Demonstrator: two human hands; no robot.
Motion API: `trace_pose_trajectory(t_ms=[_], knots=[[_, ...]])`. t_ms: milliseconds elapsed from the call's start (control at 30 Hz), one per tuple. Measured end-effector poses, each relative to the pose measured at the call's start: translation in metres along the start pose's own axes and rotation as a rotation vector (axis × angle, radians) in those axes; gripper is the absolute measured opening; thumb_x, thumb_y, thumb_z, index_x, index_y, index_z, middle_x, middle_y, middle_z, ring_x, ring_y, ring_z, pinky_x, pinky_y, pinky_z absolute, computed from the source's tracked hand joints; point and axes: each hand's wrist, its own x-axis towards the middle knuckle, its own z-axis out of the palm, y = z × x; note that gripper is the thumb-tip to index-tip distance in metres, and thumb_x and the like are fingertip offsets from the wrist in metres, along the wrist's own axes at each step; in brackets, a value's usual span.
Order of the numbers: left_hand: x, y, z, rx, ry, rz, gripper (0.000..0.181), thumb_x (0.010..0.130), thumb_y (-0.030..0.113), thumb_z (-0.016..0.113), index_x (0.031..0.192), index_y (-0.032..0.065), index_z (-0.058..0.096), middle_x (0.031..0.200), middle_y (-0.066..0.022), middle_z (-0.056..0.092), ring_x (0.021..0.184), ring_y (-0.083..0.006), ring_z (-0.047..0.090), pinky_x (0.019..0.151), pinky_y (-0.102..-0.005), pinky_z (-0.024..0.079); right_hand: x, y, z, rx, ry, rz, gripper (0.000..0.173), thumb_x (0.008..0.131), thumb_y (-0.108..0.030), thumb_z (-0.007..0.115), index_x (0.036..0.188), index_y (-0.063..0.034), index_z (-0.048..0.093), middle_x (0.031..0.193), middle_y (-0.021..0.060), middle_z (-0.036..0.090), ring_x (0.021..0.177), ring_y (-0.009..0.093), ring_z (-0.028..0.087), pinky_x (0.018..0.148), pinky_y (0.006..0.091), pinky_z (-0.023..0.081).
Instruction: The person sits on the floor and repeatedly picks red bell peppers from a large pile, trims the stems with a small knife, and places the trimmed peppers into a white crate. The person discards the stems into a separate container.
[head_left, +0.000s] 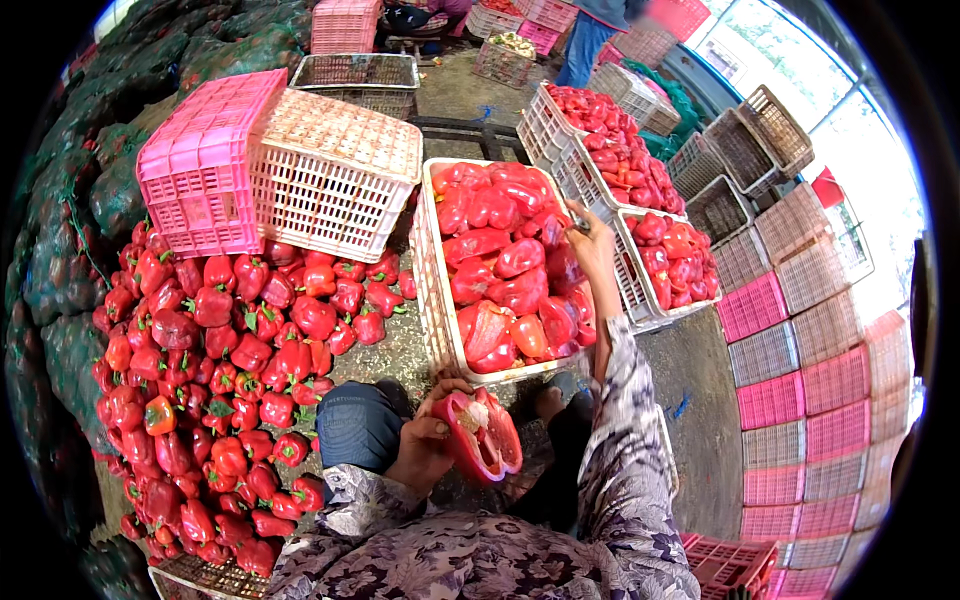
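My left hand (424, 442) grips a red bell pepper (487, 442) that is cut open, with its pale seed core showing inside. In front of me stands a white plastic crate (426, 277) filled with red peppers, several of them cut or hollowed. Above this crate's right rim, my right hand (592, 244) reaches out with bent fingers. Something small and greyish shows by its fingertips, but I cannot tell whether the hand holds it. To my left, whole red bell peppers (225, 360) lie in a large heap on the floor.
A pink crate (202, 165) and a white crate (337, 165) lie tipped on the heap's far side. More pepper-filled crates (630, 255) stand to the right, beside stacked crates (802, 405). Green mesh sacks (67, 360) line the left. A person in jeans (577, 49) stands at the back.
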Motion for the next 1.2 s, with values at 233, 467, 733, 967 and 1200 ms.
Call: trace_pose_trajectory(t_ms=[233,467,733,967,1200], knots=[[0.007,-0.011,-0.006,0.019,-0.03,-0.018,0.061,0.066,0.011,0.061,0.124,0.0024,0.043,0.115,-0.0168,0.054,0.108,-0.0296,0.053,0.096,-0.0426,0.042,-0.196,-0.098,-0.023,0.436,-0.416,0.295,0.029,0.076,-0.013,0.071,0.101,0.0,0.064,0.089,0.0057,0.067,0.061,0.007,0.056,0.055,0.0223,0.046],[0.012,-0.035,-0.034,0.194,-0.009,-0.084,0.054,0.076,0.015,0.058,0.125,0.001,0.041,0.113,-0.0148,0.054,0.102,-0.0245,0.056,0.091,-0.0373,0.046,-0.259,-0.106,0.001,0.104,-0.357,0.097,0.054,0.063,-0.007,0.075,0.114,0.0026,0.058,0.106,0.0157,0.06,0.098,0.024,0.059,0.087,0.0309,0.045],[0.01,-0.047,-0.026,0.471,-0.015,-0.144,0.058,0.077,0.008,0.068,0.126,0.0025,0.038,0.115,-0.0093,0.05,0.103,-0.0169,0.052,0.088,-0.0307,0.044,-0.283,-0.093,0.012,-0.036,-0.119,0.117,0.043,0.063,-0.008,0.07,0.103,0.0017,0.059,0.096,0.0155,0.059,0.09,0.03,0.06,0.08,0.034,0.047],[0.001,-0.053,-0.026,0.775,-0.041,-0.076,0.081,0.065,0.016,0.081,0.129,0.0055,0.032,0.121,-0.008,0.042,0.113,-0.0176,0.042,0.098,-0.0337,0.034,-0.291,-0.065,0.025,-0.178,-0.03,0.006,0.036,0.064,-0.003,0.065,0.1,-0.0012,0.059,0.091,0.0178,0.059,0.085,0.037,0.06,0.073,0.0384,0.048],[-0.013,-0.05,-0.03,0.997,-0.012,-0.017,0.085,0.054,0.011,0.08,0.126,0.0059,0.036,0.117,-0.009,0.045,0.106,-0.0167,0.046,0.09,-0.0316,0.04,-0.298,-0.073,0.022,-0.116,-0.094,0.049,0.029,0.063,-0.009,0.068,0.09,-0.0004,0.06,0.082,0.0169,0.061,0.076,0.035,0.062,0.067,0.0363,0.05]])
